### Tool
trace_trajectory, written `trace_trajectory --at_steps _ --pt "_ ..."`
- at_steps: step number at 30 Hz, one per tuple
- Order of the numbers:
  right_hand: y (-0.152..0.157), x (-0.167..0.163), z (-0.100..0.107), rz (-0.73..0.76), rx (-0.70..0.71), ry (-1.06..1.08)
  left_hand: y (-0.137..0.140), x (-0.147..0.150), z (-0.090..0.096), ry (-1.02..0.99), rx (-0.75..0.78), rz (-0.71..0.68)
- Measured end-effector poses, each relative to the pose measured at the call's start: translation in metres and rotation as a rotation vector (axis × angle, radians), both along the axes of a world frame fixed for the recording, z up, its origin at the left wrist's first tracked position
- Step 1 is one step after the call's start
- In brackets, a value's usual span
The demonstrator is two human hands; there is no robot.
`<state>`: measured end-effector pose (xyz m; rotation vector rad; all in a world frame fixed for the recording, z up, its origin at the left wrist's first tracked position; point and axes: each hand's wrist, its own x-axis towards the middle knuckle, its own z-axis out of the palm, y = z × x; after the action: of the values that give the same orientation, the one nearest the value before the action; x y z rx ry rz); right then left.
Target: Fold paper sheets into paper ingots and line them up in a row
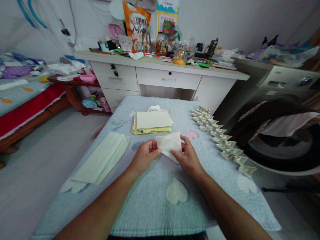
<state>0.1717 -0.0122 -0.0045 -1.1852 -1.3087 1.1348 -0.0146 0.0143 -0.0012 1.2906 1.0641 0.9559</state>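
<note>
A partly folded sheet of white paper [170, 142] is held between both hands above the cloth-covered table. My left hand [147, 152] pinches its left edge between thumb and fingers. My right hand [187, 155] grips the right side, thumb on the front and fingers behind. Just beyond the hands lies a stack of cream and yellow paper [153, 120]. To the left rests a pile of long pale-green paper sheets [101, 158]. Along the right side, several folded paper boats [221, 138] stand in a slanting row.
A blue patterned cloth [150, 196] covers the table. Behind it stands a white desk [167, 78] crowded with jars, a pink clock [115, 31] and an orange snack bag [137, 25]. A washing machine [277, 80] is at the right, a bed [30, 96] at the left.
</note>
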Motion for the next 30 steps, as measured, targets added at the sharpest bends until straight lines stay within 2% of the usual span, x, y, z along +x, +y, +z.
trace_trajectory --at_steps 5,10,12,14,15,16,18,21,26,30 --pt "-0.001 0.0 -0.005 0.017 0.006 -0.092 0.001 0.0 -0.002 -0.038 0.0 0.059" --pt "-0.001 0.002 -0.01 -0.055 0.043 -0.338 0.003 -0.003 -0.005 0.039 0.018 0.034" --pt "-0.002 0.003 -0.007 -0.162 0.129 -0.482 0.003 -0.004 -0.005 0.078 0.022 0.019" --pt "-0.004 0.003 -0.002 -0.272 0.279 -0.602 0.004 -0.006 -0.005 0.121 0.035 0.02" --pt "-0.005 0.003 0.001 -0.28 0.362 -0.641 0.004 -0.007 -0.006 0.147 0.047 0.026" --pt "-0.007 0.002 0.004 -0.239 0.433 -0.67 0.005 -0.008 -0.006 0.174 0.064 0.033" --pt "-0.012 -0.002 0.008 -0.042 0.519 -0.727 0.006 -0.01 -0.008 0.232 0.11 0.041" --pt "-0.016 -0.009 0.01 0.214 0.546 -0.835 0.008 -0.012 -0.011 0.352 0.185 0.056" --pt "-0.017 -0.015 0.007 0.3 0.488 -1.009 0.009 -0.011 -0.011 0.683 0.261 0.056" --pt "-0.017 -0.017 0.007 0.331 0.441 -1.097 0.006 -0.01 -0.011 0.812 0.312 0.051"
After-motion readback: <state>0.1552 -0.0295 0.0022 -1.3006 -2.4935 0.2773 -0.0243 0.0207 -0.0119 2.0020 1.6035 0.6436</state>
